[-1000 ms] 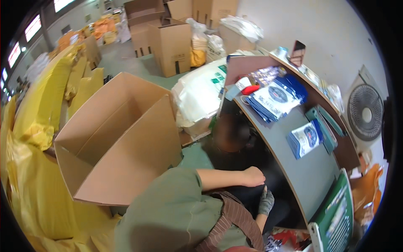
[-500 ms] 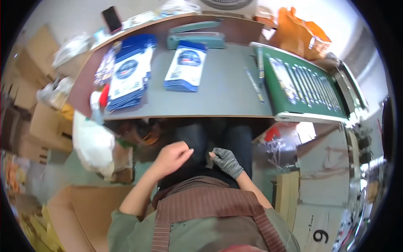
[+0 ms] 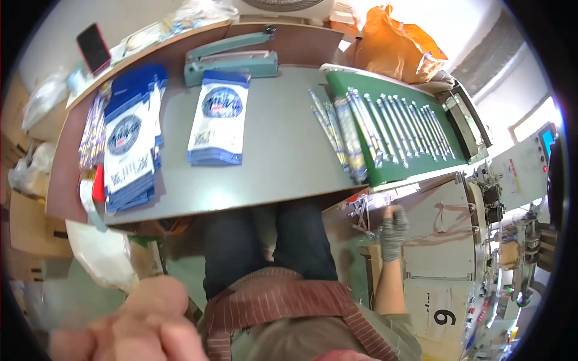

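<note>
My left hand (image 3: 141, 322) is raised close to the camera at the lower left, large and smeared by motion. Its fingers look bent, but I cannot tell what, if anything, is in them. Out to the right, my right hand (image 3: 394, 234) wears a grey fingerless glove and is held below the table's right end. Its bare fingertips point forward, and nothing shows in it. On the grey table (image 3: 280, 141) lie a small stack of blue-and-white pouches (image 3: 217, 117) and a taller stack (image 3: 129, 144) farther left. Slim stick packets (image 3: 346, 135) are bunched at the green belt's left edge.
More stick packets (image 3: 415, 126) lie in a row on the green belt (image 3: 385, 171). A teal bag sealer (image 3: 232, 63) stands at the back. A phone (image 3: 94, 48), an orange bag (image 3: 397, 45), a white sack (image 3: 99, 253) and a machine cabinet (image 3: 436, 259) surround the table.
The view has turned to the right. My left hand has risen from my lap toward the camera, and my right hand has swung out to the right. More stick packets show at the belt's left edge.
</note>
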A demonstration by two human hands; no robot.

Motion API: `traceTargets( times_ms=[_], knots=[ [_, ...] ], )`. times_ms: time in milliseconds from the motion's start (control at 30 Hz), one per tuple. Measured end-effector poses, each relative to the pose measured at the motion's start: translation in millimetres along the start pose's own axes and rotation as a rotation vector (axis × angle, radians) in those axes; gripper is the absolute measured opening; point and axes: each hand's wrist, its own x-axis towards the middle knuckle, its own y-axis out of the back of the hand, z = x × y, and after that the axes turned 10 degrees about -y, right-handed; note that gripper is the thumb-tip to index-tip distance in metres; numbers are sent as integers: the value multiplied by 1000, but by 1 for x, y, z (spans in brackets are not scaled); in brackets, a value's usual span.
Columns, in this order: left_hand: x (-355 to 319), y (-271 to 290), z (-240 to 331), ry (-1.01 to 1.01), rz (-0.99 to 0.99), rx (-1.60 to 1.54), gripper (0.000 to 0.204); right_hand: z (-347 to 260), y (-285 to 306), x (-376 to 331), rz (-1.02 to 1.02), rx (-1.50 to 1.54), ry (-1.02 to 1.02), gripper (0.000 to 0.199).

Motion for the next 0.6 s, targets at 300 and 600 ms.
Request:
traceTargets(
  times_ms=[300,600],
  knots=[
    [110,148,-129,225,-1074,-262,17,128,32,253,300,-568,-31,33],
    [207,94,-163,233,-335,-19,14,144,18,285,-198,-587,-311,63]
  ],
)
